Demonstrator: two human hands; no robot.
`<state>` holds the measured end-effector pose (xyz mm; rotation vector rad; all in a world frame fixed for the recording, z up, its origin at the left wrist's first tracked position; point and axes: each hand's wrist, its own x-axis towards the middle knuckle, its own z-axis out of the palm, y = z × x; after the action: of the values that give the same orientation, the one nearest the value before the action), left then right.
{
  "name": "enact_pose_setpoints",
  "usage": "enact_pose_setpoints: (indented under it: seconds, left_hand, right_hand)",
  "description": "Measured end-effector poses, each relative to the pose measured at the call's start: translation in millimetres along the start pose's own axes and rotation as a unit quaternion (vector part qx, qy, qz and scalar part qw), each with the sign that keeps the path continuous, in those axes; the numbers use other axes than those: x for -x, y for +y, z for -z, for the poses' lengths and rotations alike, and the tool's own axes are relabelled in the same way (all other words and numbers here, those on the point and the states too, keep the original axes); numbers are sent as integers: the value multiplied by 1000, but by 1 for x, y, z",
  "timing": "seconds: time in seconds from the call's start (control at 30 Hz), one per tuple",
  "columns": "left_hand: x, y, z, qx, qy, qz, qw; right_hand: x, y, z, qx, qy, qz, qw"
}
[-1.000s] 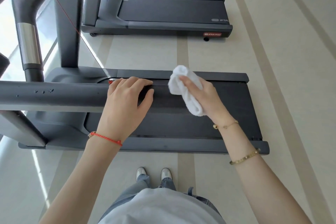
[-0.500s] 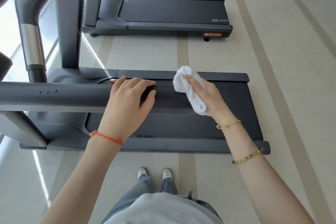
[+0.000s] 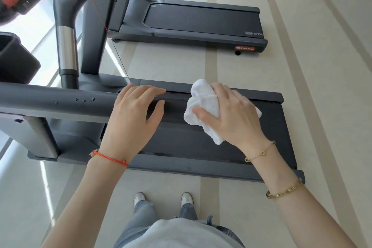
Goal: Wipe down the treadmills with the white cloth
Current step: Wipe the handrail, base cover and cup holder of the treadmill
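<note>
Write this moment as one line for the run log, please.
left hand: rests open on dark grey treadmill handrail | right hand: grips bunched white cloth | cloth over treadmill belt

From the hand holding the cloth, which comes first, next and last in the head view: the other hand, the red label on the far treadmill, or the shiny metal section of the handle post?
Measured from the right hand, which grips the white cloth:
1. Left hand, just to its left on the near handrail.
2. Red label, beyond it on the far treadmill's rear edge.
3. Shiny metal section, far off to the left on the upright post.
</note>
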<state>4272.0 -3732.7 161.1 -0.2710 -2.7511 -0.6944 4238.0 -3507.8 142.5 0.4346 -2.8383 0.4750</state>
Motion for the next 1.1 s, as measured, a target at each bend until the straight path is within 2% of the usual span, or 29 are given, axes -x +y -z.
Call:
enact_pose_setpoints:
  seconds: [0.23, 0.3, 0.47, 0.63, 0.73, 0.83, 0.97, 1.1]
  left_hand:
    - [10, -65, 44, -9, 34, 30, 999]
    - [12, -89, 59, -15, 44, 42, 998]
    - [17, -161, 96, -16, 65, 50, 997]
    - [20, -226, 124, -23, 68, 62, 995]
    - [20, -256, 134, -22, 64, 52, 996]
    - [21, -276, 139, -24, 52, 21, 998]
    - [22, -287, 142, -24, 36, -10, 999]
    - [21, -291, 144, -14, 18, -29, 999]
  right_hand:
    - [-34, -81, -30, 44, -11, 121, 992]
    - [-44, -107, -42, 43, -2, 133, 990]
    - [-63, -169, -71, 6, 38, 134, 990]
    - [-91, -250, -103, 12, 4, 139, 990]
    - [-94, -275, -114, 37, 29, 132, 990]
    - [-85, -268, -112, 47, 66, 109, 991]
    - [-84, -275, -113, 40, 87, 34, 995]
    - [-99, -322, -133, 31, 97, 53, 993]
